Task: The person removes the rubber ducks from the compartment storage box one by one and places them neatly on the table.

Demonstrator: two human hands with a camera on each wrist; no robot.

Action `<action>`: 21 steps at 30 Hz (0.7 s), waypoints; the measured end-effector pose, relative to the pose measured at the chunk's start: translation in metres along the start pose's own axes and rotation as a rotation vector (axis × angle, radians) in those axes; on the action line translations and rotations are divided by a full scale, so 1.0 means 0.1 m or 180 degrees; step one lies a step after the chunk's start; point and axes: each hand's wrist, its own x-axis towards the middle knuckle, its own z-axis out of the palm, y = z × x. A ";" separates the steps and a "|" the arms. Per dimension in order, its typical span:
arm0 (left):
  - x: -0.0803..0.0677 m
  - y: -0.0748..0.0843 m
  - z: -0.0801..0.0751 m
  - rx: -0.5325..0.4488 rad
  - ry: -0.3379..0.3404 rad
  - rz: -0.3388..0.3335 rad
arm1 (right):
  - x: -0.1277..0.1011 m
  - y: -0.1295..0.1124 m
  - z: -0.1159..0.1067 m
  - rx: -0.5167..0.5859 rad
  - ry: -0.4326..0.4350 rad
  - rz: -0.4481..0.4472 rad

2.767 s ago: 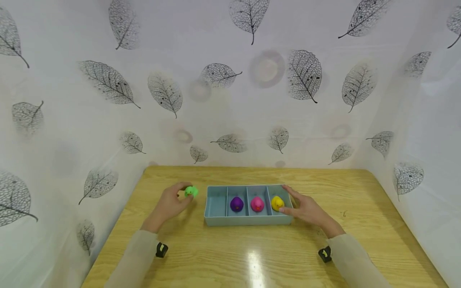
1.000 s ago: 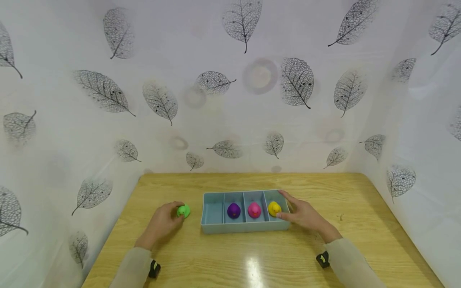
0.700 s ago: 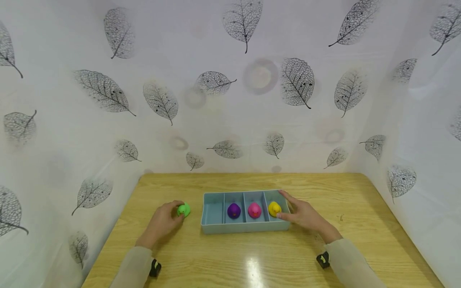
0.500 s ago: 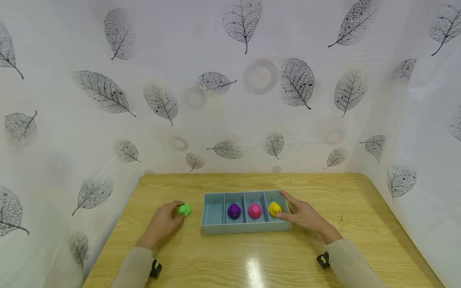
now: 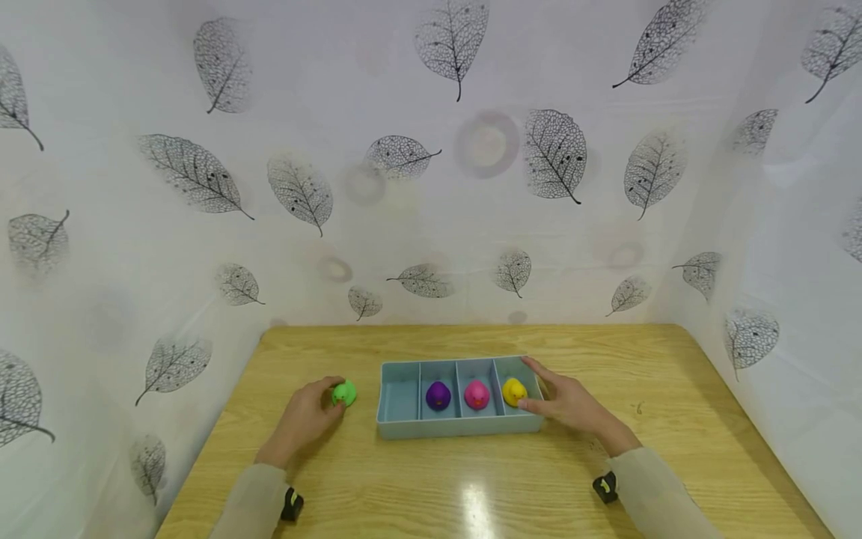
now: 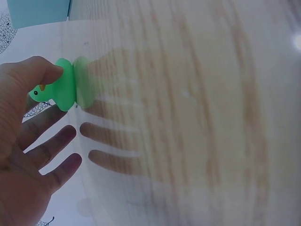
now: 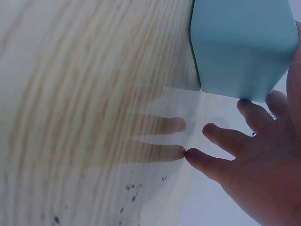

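Observation:
My left hand (image 5: pixel 304 413) pinches a small green rubber duck (image 5: pixel 346 392) between thumb and index finger, left of the box. In the left wrist view the green duck (image 6: pixel 66 87) has its base right at the tabletop and meets its own reflection; the other fingers of my left hand (image 6: pixel 23 155) are spread. A blue-grey box (image 5: pixel 458 427) has a single row of compartments. From left, the first holds nothing; then come a purple duck (image 5: pixel 438 396), a pink duck (image 5: pixel 477 394) and a yellow duck (image 5: pixel 515 391). My right hand (image 5: pixel 571 403) grips the box's right end, thumb over the front rim.
The box stands on a shiny wooden table (image 5: pixel 417 486). A white leaf-printed sheet (image 5: pixel 417 224) rises behind the table and along both sides. A small black device (image 5: pixel 292 504) sits at my left wrist, and a similar device (image 5: pixel 605 487) at my right.
Since the earliest frame my left hand has brought the green duck down to the table and slightly left. Over the last second both hands have stayed put. The head view has tilted slightly.

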 end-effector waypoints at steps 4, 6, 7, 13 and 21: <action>0.00 0.00 0.01 -0.0008 -0.0001 -0.0013 | -0.01 0.00 0.00 -0.0001 0.0002 -0.0007; 0.00 0.00 0.00 0.0007 0.0010 -0.0021 | -0.01 0.00 0.00 0.0014 0.0002 0.0003; 0.00 0.01 0.00 0.0016 0.0022 -0.0015 | -0.01 0.00 0.00 0.0010 -0.0001 0.0011; 0.05 0.10 -0.04 0.0101 0.0234 0.0271 | 0.00 0.01 -0.01 -0.0024 0.0009 0.0002; 0.14 0.42 -0.10 -0.0108 0.0419 0.0610 | -0.01 0.00 0.00 -0.0039 0.0021 -0.0002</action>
